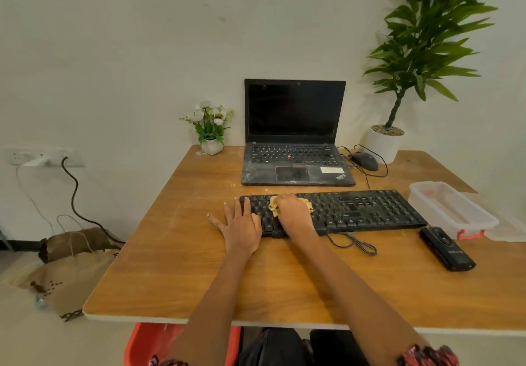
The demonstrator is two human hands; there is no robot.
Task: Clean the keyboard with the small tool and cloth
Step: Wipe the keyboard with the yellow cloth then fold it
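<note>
**Cloth wiping under way at the keyboard's left end**

From the head camera, the black keyboard lies across the middle of the wooden table, in front of a dusty open laptop. The right hand presses a crumpled yellow cloth onto the keys in the left part of the keyboard, its fingers curled down over the cloth so that only the cloth's edges show to either side of the hand. The left hand lies flat with straight, spread fingers, partly on the table and partly over the keyboard's left edge, apparently steadying it; it grasps nothing.

The task looks to be in its wiping stage, and not near its end: the cloth is at the left end, and the middle and right sections of keys lie well away from it. Whether those keys are already clean cannot be told from this view. A dark handheld device lies on the table just beyond the keyboard's right corner, well apart from both hands; it may be the small tool, but that is uncertain. A clear plastic container sits at the right, and a mouse beside the laptop.
</note>
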